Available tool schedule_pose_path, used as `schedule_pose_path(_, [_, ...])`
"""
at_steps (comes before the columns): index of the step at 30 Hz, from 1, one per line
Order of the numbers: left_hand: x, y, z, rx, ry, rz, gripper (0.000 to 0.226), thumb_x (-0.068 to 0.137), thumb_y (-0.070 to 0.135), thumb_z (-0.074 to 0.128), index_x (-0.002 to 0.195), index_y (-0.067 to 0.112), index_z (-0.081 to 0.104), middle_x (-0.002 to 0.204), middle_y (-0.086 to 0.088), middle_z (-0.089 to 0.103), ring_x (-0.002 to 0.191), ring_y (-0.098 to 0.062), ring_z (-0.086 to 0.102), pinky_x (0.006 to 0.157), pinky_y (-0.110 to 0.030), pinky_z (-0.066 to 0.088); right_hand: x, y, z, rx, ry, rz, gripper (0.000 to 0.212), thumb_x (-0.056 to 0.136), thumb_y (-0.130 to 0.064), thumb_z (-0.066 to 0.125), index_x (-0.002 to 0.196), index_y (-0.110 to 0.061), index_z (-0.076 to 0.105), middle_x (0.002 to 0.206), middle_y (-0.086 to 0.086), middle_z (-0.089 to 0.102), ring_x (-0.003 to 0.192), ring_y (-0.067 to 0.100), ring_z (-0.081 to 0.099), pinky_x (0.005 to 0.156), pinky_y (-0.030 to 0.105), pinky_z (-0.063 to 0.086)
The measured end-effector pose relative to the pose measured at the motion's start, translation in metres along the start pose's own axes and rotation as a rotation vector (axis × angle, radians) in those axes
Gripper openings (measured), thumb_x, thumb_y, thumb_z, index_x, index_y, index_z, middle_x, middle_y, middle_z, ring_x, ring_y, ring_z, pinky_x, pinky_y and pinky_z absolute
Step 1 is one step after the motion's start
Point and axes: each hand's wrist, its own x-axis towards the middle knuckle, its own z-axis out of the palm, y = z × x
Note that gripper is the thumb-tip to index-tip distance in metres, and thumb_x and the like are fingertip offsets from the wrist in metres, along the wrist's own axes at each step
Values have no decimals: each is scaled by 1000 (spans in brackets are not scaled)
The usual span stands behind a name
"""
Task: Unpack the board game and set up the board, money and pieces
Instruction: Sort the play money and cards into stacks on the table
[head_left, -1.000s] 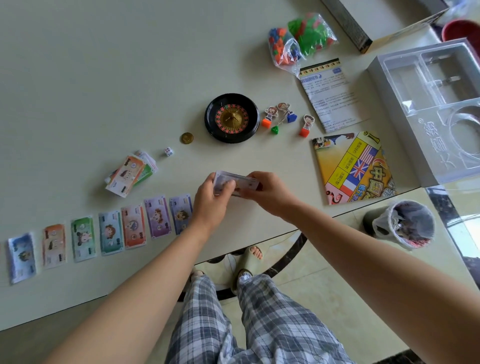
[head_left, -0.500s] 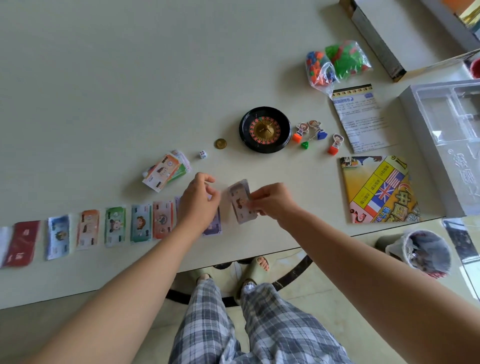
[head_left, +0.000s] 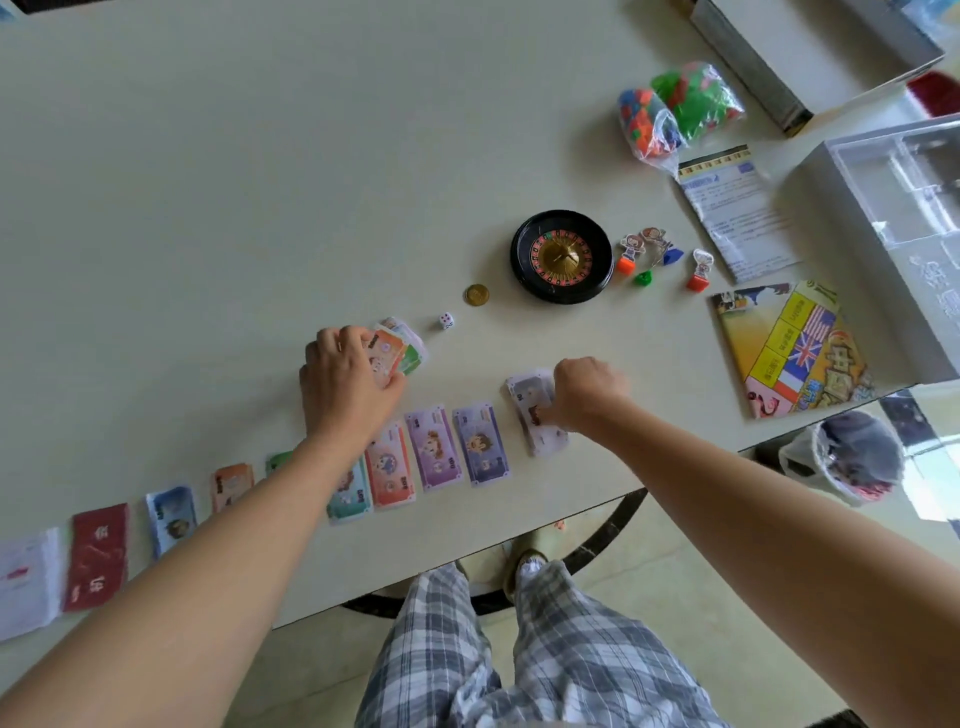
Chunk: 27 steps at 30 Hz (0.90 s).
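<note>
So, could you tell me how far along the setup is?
Done: the roulette wheel, die, coin and pawns are out, and sorted money stacks line the table edge. In hand: the right hand holds a pale stack at the row's end; the left hand grips the mixed notes. Left: the board lies folded, the bags unopened.

Plainly a home: a pale table (head_left: 234, 182); tiled floor (head_left: 701, 597) beneath it; slippered feet (head_left: 527, 564) under it; a lined bin (head_left: 852, 457) beside it.

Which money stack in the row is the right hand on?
The pale grey stack at the row's right end, next to a purple stack.
</note>
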Motion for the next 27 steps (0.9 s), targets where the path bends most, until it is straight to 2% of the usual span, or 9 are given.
schedule_pose_path(2, [6,-5,2,57,-85,-1,58,79,38,68,123,7,48,124,-18,47,113,-36,44,91,-43,39,0,-7,-9,-45,-17,1,18,80,-25,65,81,-13,53,73,3,49,78,24,55,63,28,46])
schedule_pose_path(4, [9,-8,4,128,-131,23,55,82,36,66,123,5,46,124,-18,45,114,-35,44,90,-43,41,1,-19,-19,53,5,-40,24,80,-29,66,74,-12,49,79,6,57,77,24,54,60,27,41])
schedule_pose_path(7, [15,-11,6,186,-165,58,53,82,30,67,122,3,46,125,-19,45,114,-35,45,89,-42,43,4,-49,-26,381,105,-175,14,85,-25,62,91,-11,60,89,7,63,81,24,57,64,28,42])
schedule_pose_path(10, [29,-15,5,184,-247,37,65,77,34,73,123,1,42,126,-20,46,116,-36,47,90,-41,43,7,-82,-23,557,103,-232,25,89,-22,60,112,-12,58,99,8,65,88,23,59,74,30,46])
schedule_pose_path(13, [41,-15,1,148,-333,-27,78,72,36,79,127,-1,38,130,-21,44,120,-37,45,93,-40,42,15,-104,-11,593,86,-262,54,86,-22,65,134,-10,44,122,11,54,100,22,56,86,29,45])
schedule_pose_path(16, [46,-14,1,139,-365,-46,81,70,35,81,128,-1,37,131,-21,41,122,-37,42,95,-40,41,23,-118,-1,608,69,-265,73,82,-25,71,144,-12,33,134,14,39,109,28,55,97,35,46])
schedule_pose_path(21, [41,-17,2,53,-291,45,66,75,29,78,124,7,40,127,-18,40,118,-35,44,94,-39,42,32,-130,2,597,161,-318,75,74,-23,79,138,-9,42,129,14,38,113,28,48,98,39,45])
schedule_pose_path(25, [33,-17,0,-15,-238,107,61,76,23,78,122,9,39,123,-18,48,114,-34,50,89,-38,43,36,-136,0,568,196,-306,76,74,-23,80,138,-9,40,129,12,45,116,25,46,99,33,41])
schedule_pose_path(27, [34,-18,1,-19,-232,128,61,77,24,78,122,8,39,124,-17,49,115,-32,49,90,-37,43,40,-135,-1,535,195,-297,70,74,-24,80,132,-8,45,125,11,48,113,25,48,96,32,42])
